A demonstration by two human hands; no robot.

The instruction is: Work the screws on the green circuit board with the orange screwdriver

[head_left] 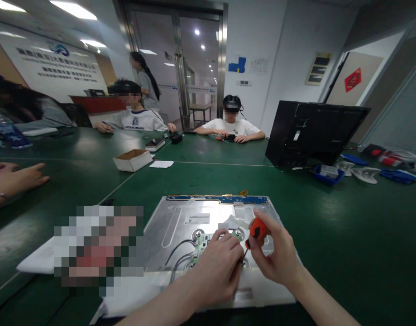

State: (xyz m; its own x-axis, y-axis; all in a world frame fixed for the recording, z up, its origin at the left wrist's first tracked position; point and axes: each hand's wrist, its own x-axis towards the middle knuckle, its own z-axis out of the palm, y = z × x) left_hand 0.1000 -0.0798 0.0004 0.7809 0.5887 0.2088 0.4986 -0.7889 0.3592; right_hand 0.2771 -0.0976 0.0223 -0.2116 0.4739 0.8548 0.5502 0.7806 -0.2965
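A silver metal panel [174, 217] lies flat on the green table, with a blue circuit strip [214, 198] along its far edge. My right hand [277, 253] grips the orange and black handle of a screwdriver [257, 228], whose shaft slants down to the panel. Over a green circuit board [201, 242] near the panel's middle rests my left hand [224, 258], its fingers curled beside the screwdriver's tip; what they hold, if anything, is hidden. Dark cables [179, 246] run from the board's left side toward the near edge.
On the green table [208, 174] stand an open cardboard box [133, 160], a large black monitor [313, 133] and a blue tray [329, 174]. A white bag [41, 260] lies left of the panel. Another person's hands [17, 179] are at the left edge; people sit across.
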